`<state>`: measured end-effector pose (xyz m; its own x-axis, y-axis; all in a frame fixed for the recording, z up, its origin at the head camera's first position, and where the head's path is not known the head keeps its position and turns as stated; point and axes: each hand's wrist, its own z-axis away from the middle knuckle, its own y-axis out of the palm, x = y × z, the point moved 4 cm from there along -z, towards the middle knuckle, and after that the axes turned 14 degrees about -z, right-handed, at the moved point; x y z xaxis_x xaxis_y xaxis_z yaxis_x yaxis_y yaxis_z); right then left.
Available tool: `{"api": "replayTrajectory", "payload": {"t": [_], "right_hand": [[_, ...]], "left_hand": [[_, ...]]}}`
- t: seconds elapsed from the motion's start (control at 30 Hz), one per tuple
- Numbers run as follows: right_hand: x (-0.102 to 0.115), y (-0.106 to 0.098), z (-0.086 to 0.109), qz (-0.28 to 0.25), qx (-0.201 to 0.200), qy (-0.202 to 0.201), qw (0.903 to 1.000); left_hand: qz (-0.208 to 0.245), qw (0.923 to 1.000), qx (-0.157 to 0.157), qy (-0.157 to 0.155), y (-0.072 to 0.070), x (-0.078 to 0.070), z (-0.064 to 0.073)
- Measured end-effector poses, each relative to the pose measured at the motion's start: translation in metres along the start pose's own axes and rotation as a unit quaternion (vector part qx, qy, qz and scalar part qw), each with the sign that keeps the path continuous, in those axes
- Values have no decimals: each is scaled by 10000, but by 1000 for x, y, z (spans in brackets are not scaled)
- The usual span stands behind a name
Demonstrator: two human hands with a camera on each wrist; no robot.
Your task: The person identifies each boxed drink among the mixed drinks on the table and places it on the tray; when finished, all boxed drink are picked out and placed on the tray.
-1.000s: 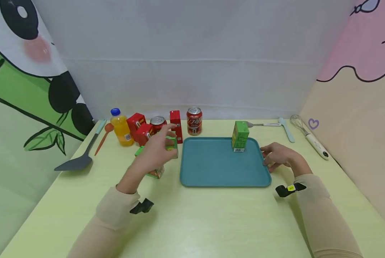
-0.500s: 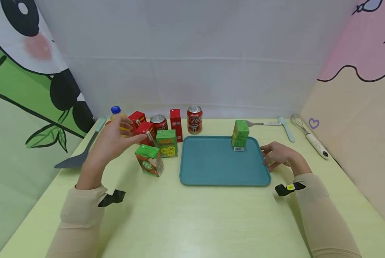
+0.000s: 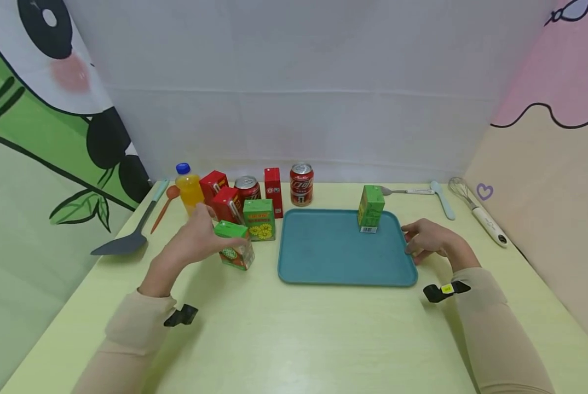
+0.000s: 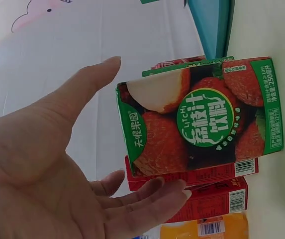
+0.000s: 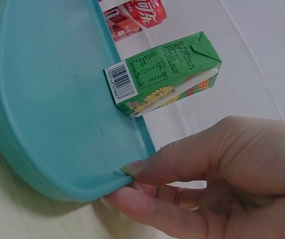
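Observation:
My left hand (image 3: 191, 241) is at a litchi juice carton (image 4: 207, 119), its thumb and fingers spread to either side of the carton's top, with a gap showing in the left wrist view. This green-topped carton stands on the table, partly hidden by the thumb in the head view. Just behind it is a green drink carton with yellow flowers (image 3: 259, 221). My right hand (image 3: 434, 239) pinches the right rim of a blue tray (image 3: 338, 254) between thumb and fingers. Another green carton (image 5: 167, 72) stands upright near the tray's back right corner.
Behind the left cartons stand red cartons (image 3: 273, 191), a cola can (image 3: 301, 185), another can (image 3: 247, 189) and an orange juice bottle (image 3: 189, 190). A spatula (image 3: 126, 243) and orange spoon (image 3: 163, 210) lie left; a whisk (image 3: 481, 213), fork (image 3: 407, 191) and light-blue utensil (image 3: 443, 200) lie right.
My left hand has swung left from above the cartons toward the bottle, then come back right and lower to the litchi juice carton. The right hand keeps its hold on the tray.

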<state>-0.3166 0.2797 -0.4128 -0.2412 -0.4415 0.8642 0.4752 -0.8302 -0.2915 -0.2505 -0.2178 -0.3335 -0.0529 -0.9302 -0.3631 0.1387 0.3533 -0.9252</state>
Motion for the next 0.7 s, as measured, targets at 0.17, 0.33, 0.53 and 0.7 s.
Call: {"api": "replayTrajectory", "payload": {"t": [0.17, 0.33, 0.53, 0.7], "right_hand": [[-1, 0, -1, 37, -52, 53, 10000], [0, 2, -1, 95, -61, 3, 9999], [1, 3, -3, 123, -76, -27, 9999], [1, 2, -3, 109, -102, -20, 9999]], "left_hand": [[-24, 9988, 490, 2, 9, 5, -3], [17, 9965, 835, 8, 18, 16, -11], [465, 9984, 312, 109, 34, 27, -17], [614, 9979, -180, -126, 44, 31, -14]]}}
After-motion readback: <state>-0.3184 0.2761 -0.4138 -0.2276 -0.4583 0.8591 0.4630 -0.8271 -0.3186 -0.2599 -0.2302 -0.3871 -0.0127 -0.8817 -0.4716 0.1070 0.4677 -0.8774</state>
